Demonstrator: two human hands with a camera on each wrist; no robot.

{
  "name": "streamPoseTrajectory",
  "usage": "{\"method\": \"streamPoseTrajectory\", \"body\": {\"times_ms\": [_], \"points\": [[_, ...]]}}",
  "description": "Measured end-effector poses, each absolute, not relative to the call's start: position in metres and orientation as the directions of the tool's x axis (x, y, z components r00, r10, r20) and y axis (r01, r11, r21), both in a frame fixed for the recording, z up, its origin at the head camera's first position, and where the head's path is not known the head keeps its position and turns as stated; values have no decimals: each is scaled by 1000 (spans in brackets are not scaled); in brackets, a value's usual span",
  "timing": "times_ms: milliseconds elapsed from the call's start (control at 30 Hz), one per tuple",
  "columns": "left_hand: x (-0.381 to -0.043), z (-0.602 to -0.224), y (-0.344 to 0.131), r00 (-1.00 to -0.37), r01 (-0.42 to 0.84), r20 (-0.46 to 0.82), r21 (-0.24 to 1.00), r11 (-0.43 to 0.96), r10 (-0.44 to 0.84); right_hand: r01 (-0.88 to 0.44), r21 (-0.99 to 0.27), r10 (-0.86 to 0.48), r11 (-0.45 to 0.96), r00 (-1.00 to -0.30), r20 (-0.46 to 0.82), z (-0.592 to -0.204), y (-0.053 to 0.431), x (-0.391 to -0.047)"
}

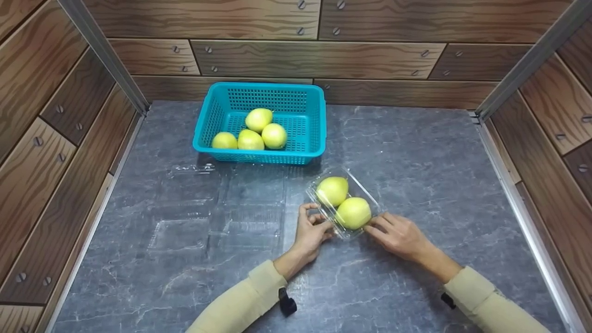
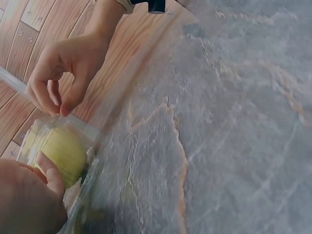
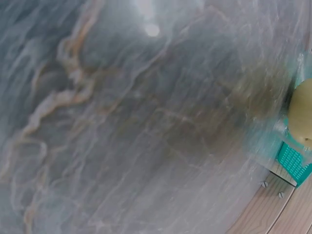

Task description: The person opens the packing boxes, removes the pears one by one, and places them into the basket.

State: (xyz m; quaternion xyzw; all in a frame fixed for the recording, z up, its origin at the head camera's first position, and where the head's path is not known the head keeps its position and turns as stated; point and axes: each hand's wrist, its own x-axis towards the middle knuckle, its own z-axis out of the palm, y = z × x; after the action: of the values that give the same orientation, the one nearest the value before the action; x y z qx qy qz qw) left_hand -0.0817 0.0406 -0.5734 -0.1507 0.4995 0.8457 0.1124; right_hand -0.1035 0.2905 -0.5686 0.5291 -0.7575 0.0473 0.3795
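Observation:
A clear plastic clamshell box holds two yellow-green fruits, one behind the other fruit, and lies tilted askew on the table. At its left side my left hand grips the edge with curled fingers and thumb. My right hand pinches the near right corner. In the left wrist view, the right hand's thumb and forefinger meet at the box's edge, and the left thumb lies along the side by a fruit. Only a fruit shows at the right wrist view's edge; the hand is out of sight there.
A turquoise basket with several more yellow-green fruits stands at the back. Clear empty plastic boxes lie on the grey marbled tabletop to the left. Wood-patterned walls enclose the back and sides.

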Motion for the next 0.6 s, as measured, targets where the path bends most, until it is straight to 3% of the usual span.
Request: {"method": "streamPoseTrajectory", "body": {"times_ms": [267,600], "points": [[-83,-576,39,-927,-359,-368,817,-451,71,-801,468,-818,373,-46,573,-570,287,-105],[-82,-577,36,-929,-364,-354,826,-430,106,-772,514,-839,374,-45,542,-566,279,-103]]}}
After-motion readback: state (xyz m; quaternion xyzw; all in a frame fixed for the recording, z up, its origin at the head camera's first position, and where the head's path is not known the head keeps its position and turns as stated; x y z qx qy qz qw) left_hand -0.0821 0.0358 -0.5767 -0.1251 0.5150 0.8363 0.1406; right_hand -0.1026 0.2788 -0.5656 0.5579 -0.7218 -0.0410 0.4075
